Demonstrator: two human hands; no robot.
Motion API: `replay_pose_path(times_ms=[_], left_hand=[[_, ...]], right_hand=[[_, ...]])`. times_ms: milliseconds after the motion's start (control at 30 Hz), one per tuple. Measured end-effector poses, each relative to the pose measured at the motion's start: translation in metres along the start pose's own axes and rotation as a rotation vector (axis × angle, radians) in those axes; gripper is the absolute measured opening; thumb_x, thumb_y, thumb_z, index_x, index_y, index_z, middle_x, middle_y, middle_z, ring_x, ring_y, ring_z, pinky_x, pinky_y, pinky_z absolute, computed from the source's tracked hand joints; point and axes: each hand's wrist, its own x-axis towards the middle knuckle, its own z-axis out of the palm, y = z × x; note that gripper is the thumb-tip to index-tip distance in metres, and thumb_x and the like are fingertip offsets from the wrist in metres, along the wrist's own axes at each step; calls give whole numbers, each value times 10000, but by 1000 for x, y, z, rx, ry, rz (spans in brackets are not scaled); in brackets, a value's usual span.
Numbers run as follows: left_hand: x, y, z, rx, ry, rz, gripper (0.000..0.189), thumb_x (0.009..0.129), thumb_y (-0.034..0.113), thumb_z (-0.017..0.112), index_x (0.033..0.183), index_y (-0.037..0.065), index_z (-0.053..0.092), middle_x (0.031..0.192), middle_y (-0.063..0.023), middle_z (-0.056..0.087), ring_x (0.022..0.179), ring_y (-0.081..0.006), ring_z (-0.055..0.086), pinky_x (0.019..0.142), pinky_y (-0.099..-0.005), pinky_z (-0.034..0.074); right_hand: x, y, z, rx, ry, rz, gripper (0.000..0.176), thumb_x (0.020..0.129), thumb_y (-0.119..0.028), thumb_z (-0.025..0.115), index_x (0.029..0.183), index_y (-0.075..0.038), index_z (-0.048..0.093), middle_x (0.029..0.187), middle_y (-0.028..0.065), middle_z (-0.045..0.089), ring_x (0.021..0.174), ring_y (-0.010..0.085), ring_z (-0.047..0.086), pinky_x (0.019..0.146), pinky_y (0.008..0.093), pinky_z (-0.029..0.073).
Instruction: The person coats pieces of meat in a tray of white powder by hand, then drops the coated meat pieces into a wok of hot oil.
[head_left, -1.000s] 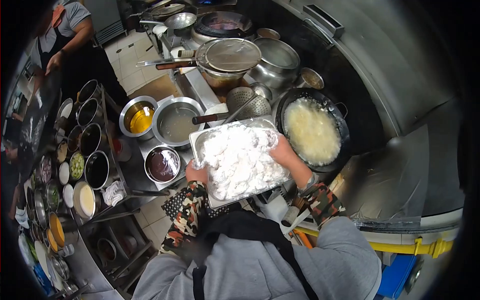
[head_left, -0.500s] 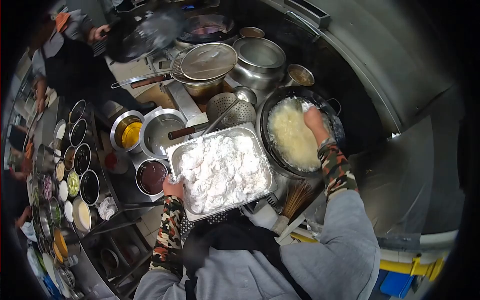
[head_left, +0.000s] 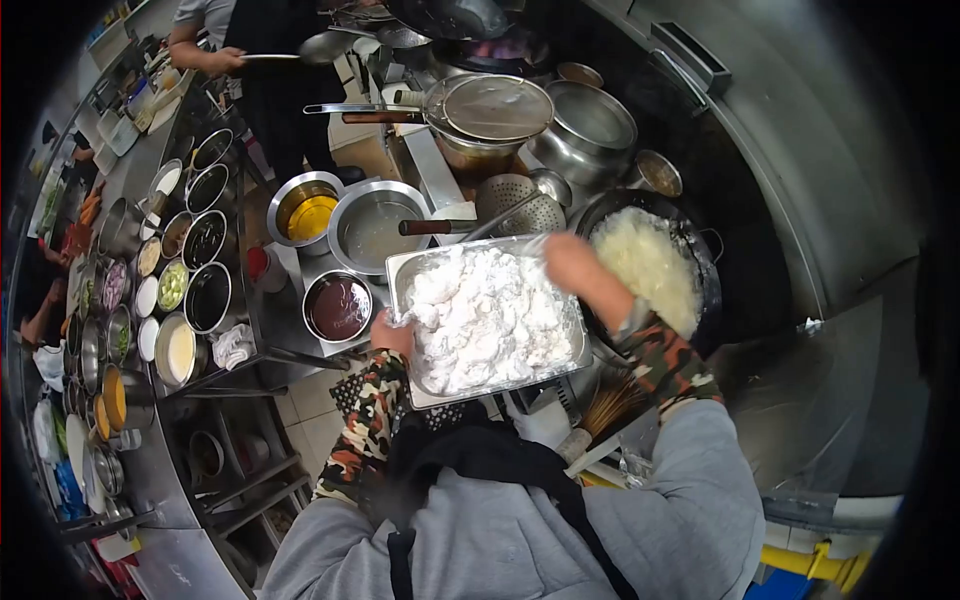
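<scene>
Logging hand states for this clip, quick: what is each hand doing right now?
Left hand: closed on the rim of the metal tray.
Right hand: blurred above the tray; cannot be told.

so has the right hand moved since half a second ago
Yes. The right hand has come back left, off the wok, and is now over the tray at its far right corner.

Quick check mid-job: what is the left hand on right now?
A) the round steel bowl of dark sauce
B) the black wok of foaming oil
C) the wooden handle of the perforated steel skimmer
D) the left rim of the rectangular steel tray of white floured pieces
D: the left hand grips the rectangular steel tray at its left rim, beside the white floured pieces.
</scene>
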Motion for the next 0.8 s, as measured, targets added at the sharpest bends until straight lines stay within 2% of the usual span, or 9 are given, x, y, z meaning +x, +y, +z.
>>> replay_pose_path(times_ms=[67,100,133,267,367,467,567,667,800], left_hand=[[-6,17,-4,-37,-20,4,287,627,111,659,864,-14,556,762,-137,604,688,-218,586,641,-287,442],[-6,22,-7,-57,-37,7,291,624,124,661,863,-8,560,766,-140,604,701,-233,589,649,-295,442],[-5,18,-7,-71,-46,11,291,624,124,661,863,-8,560,766,-140,604,701,-233,589,649,-295,442],[8,-23,10,-131,-57,-13,306,607,152,665,869,27,568,772,-144,601,750,-282,582,673,-329,441],[4,-15,8,-92,-45,8,290,611,145,660,859,24,569,760,-147,598,736,-280,581,669,-323,441],[3,-1,3,-100,-68,-15,284,613,139,658,853,19,565,753,-146,598,731,-276,583,662,-320,441],[10,-5,7,-70,-27,-17,287,621,141,657,856,9,557,756,-143,601,716,-263,587,648,-315,441],[7,2,4,-63,-42,-38,296,626,140,659,864,3,551,758,-143,602,697,-252,588,641,-313,443],[3,-5,2,-80,-42,-43,309,627,135,662,885,4,552,766,-143,603,701,-242,589,645,-307,443]], right_hand=[[1,-35,20,-9,-20,-31,126,627,-42,480,677,-6,589,742,173,580,736,311,563,684,379,454],[4,-33,61,-70,157,-58,126,627,-39,479,671,-5,592,748,172,583,731,312,566,686,380,455],[-4,-40,62,-84,158,-50,126,627,-39,479,671,-5,592,748,172,583,731,312,566,686,380,455],[-42,-36,58,68,78,236,149,640,-76,520,721,30,587,755,197,580,728,325,566,673,370,454],[-63,-30,43,645,274,209,250,620,-109,591,837,16,589,782,209,575,767,345,552,678,361,442],[-60,-4,89,318,49,264,243,649,-121,571,867,-17,595,832,184,585,786,332,555,710,344,440],[-64,-27,40,436,24,339,257,628,-125,578,845,13,586,834,220,567,802,359,542,714,371,437],[-63,-25,53,198,23,439,217,630,-144,557,724,49,585,789,252,560,801,355,548,731,380,437],[-45,-54,32,315,140,577,220,630,-169,551,722,27,593,810,232,570,819,348,550,742,383,436]])
